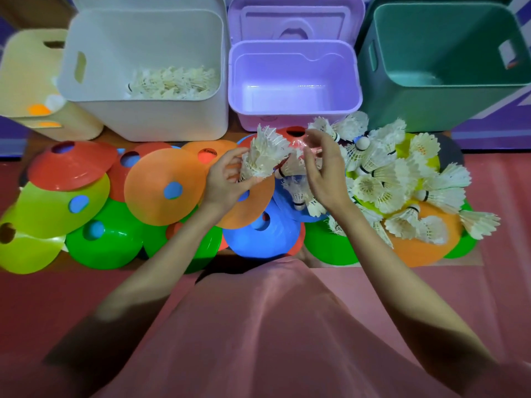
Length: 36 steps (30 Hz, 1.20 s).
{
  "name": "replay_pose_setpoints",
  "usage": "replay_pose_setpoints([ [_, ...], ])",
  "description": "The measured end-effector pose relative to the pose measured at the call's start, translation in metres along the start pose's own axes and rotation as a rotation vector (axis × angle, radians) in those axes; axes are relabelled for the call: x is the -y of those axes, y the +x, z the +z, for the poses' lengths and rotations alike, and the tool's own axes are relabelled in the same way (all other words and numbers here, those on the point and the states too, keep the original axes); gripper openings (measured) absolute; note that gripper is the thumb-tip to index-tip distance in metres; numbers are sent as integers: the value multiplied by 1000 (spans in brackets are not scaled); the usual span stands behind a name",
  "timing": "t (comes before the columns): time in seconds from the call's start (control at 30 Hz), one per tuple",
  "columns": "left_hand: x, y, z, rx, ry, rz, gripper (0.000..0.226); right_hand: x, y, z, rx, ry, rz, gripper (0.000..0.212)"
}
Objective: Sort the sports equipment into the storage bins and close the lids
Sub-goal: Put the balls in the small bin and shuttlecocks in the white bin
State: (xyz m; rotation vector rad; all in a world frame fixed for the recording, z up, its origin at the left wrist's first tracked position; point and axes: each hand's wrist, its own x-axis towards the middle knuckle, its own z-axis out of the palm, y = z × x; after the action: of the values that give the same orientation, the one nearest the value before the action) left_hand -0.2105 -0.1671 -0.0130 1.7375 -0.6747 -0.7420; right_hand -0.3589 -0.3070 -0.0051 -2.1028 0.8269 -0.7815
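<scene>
Shuttlecocks (402, 179): white feathers, white cork heads, a thin black band at each base.
Disc cones (161, 185): solid red, orange, lime yellow, bright green and blue; one orange cone carries black lettering near its centre hole.
White bin (149, 116): plain white, holding white shuttlecocks.
Lilac bin (296, 110): pale purple throughout, with a matching lilac lid (296, 21) behind it.
Green bin (431, 110): muted teal green.
Cream bin (26, 70): pale yellow, with orange and white balls inside.
Floor (502, 196): dull red, with purple beyond.
Garment (273, 340): dusty pink.
</scene>
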Motion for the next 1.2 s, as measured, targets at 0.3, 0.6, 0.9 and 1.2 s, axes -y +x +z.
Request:
replay_pose_setpoints([
  [0.3,-2,0,-7,-69,-14,2,59,-38,22,14,378,-481,132,51],
  [0.6,2,0,-26,-103,63,78,58,-14,29,14,147,-409,6,37],
  [0.9,-8,19,-73,-59,215,192,61,63,43,6,-190,39,-152,31],
  [1.2,-52,82,-136,19,321,360,61,102,84,55,-50,100,-189,30],
])
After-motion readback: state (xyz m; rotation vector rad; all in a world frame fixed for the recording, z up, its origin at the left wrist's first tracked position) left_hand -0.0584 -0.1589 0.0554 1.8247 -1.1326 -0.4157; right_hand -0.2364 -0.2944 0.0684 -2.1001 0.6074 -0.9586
